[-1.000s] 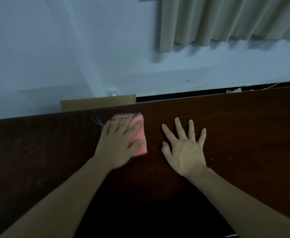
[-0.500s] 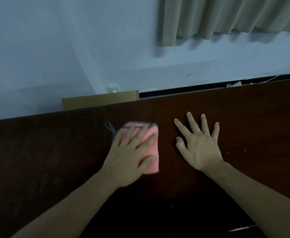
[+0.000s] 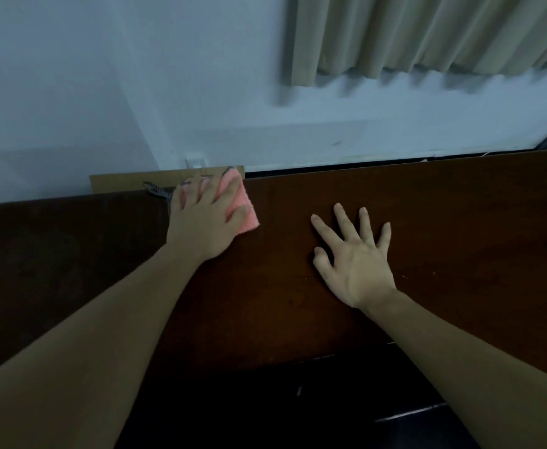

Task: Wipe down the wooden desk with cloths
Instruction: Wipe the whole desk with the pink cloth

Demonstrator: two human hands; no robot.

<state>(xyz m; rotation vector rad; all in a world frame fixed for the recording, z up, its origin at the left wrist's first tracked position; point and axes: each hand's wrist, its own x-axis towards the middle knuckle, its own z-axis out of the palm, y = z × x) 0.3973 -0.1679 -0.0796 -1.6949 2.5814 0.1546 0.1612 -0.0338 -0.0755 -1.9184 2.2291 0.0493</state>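
A dark wooden desk (image 3: pixel 460 222) fills the lower half of the view. My left hand (image 3: pixel 202 218) lies flat on a pink cloth (image 3: pixel 244 205) at the desk's far edge, fingers spread and pressing it down. A grey loop on the cloth (image 3: pixel 157 190) sticks out to the left of the hand. My right hand (image 3: pixel 354 257) rests palm down on the bare wood to the right, fingers splayed, holding nothing.
A cardboard piece (image 3: pixel 123 181) stands behind the desk's far edge by the white wall (image 3: pixel 71 92). Beige curtains (image 3: pixel 427 34) hang at the upper right. A dark gap (image 3: pixel 330 165) runs between desk and wall. The desk's near edge drops into shadow below.
My left hand has pushed the pink cloth away from me, up to the desk's far edge. My right hand has stayed flat on the wood.
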